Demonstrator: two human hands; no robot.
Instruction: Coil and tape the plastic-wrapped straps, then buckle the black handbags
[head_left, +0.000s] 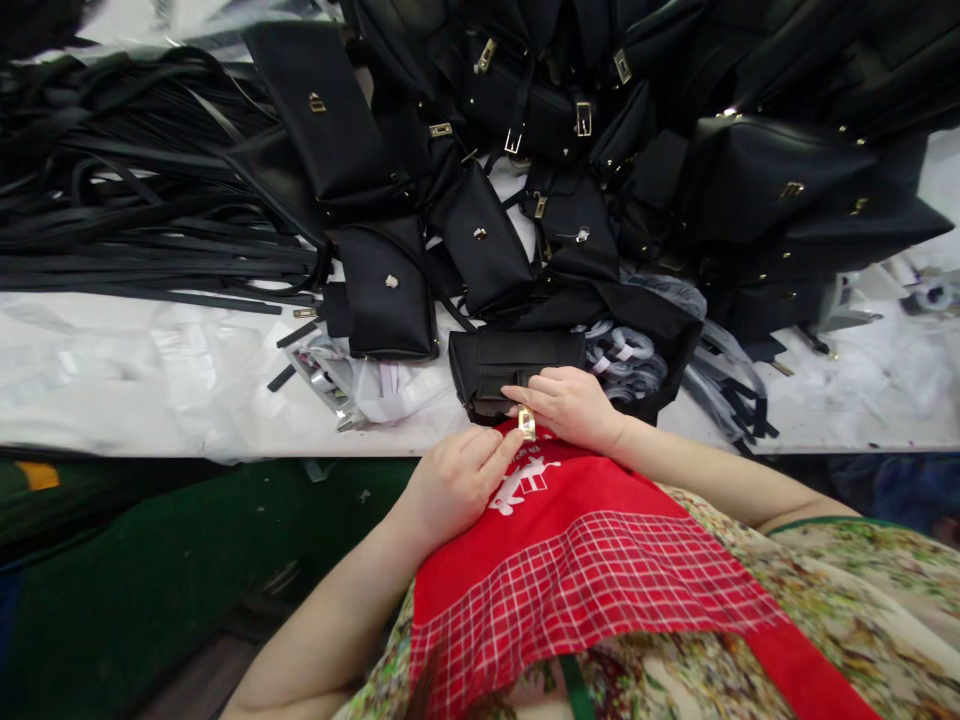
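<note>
A small black bag lies at the table's front edge, just before my body. At its near side is a shiny gold clasp, between my two hands. My left hand is closed, with its thumb and fingertips pinching the clasp's lower left side. From the right, my right hand reaches over the bag's near edge. Its index finger stretches across the bag, and its other fingers bend in against the clasp's upper end. Whether the clasp is joined to the bag is hidden by my fingers.
Finished-looking black bags with gold fittings crowd the table's back. Long black straps pile up at left. Plastic-wrapped coils sit right of my hands. Clear plastic wrapping covers the table's left front. A red apron hangs below my hands.
</note>
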